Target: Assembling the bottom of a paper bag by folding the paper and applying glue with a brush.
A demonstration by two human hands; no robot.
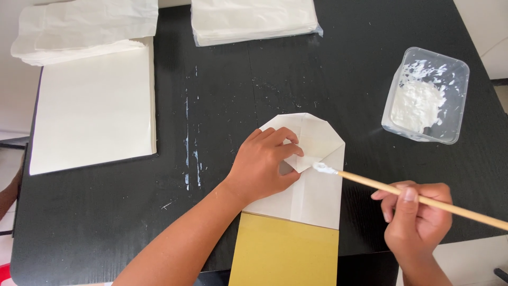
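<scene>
My left hand (266,165) presses down on a folded white paper piece (315,182) with an arched top, fingers holding a flap near its middle. My right hand (418,220) grips a thin wooden stick (423,198) whose glue-covered tip (323,169) touches the paper just right of my left fingers. The white paper lies over a yellow-brown sheet (286,251) at the table's near edge.
A clear plastic tub of white paste (426,95) stands at the right. A stack of white sheets (92,108) lies at the left, with folded white paper bundles at the back left (84,26) and back centre (254,20). Dried glue streaks (190,143) mark the black table (95,222).
</scene>
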